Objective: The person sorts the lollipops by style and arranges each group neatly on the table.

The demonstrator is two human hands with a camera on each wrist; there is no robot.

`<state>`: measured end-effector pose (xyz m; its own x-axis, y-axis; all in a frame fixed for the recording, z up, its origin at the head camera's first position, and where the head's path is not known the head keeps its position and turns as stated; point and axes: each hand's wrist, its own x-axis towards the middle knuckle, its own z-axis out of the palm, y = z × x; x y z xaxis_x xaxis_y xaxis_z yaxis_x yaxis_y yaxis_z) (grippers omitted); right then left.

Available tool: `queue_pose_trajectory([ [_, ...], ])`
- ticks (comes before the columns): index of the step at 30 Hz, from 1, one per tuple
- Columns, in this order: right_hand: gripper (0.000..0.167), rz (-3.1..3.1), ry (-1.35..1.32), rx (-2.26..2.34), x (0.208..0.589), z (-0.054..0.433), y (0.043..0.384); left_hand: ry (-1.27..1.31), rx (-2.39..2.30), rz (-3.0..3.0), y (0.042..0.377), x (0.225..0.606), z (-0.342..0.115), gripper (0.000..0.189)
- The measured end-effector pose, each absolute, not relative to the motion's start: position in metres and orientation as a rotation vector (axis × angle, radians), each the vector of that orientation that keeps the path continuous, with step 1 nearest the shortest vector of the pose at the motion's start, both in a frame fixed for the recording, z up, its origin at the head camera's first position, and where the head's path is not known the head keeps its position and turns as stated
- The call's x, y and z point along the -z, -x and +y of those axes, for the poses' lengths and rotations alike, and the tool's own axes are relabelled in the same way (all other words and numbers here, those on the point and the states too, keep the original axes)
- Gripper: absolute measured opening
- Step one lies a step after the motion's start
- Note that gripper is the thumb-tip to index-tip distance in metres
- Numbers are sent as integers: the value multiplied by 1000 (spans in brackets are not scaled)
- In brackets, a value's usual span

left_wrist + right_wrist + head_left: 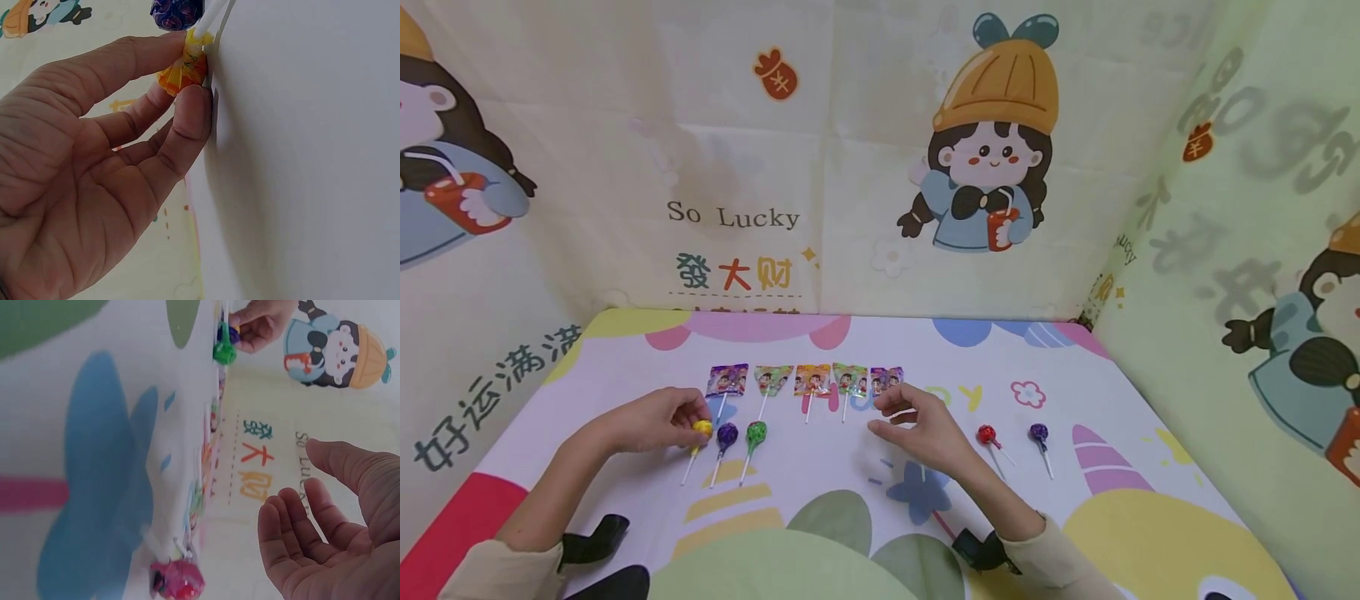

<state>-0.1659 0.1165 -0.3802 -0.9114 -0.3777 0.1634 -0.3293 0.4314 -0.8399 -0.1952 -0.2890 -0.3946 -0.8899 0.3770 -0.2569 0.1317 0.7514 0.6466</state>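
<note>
On the left, my left hand (pixel 651 423) pinches a yellow-wrapped lollipop (pixel 702 427) between thumb and fingertips; its white stick slants toward me. The left wrist view shows the yellow-orange wrapper (pixel 184 72) between the fingers. Just right of it lie a purple lollipop (pixel 726 436) and a green lollipop (pixel 756 432). My right hand (pixel 928 429) hovers over the middle of the table, its fingers relaxed and apart, holding nothing. Beyond its fingertips is a purple flat-wrapped lollipop (pixel 887 377). The right wrist view also shows a red-pink lollipop (pixel 178 579) below the hand.
Several flat-wrapped lollipops, including an orange one (pixel 812 379), form a row farther back. To the right lie a red lollipop (pixel 987 435) and another purple lollipop (pixel 1038 432). A patterned cloth covers the table (pixel 970 358); printed curtains (pixel 865 167) stand behind and beside it.
</note>
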Motion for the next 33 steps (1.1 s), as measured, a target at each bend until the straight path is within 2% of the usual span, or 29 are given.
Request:
queue_pose_trajectory([
  [4, 29, 2658, 557, 1510, 381, 127, 167, -400, -914, 2573, 195, 394, -288, 31],
  [15, 28, 2691, 516, 1522, 390, 151, 167, -406, -907, 2581, 194, 394, -286, 31],
  [33, 24, 2670, 410, 1372, 404, 168, 165, -445, -914, 2590, 194, 400, -290, 33],
])
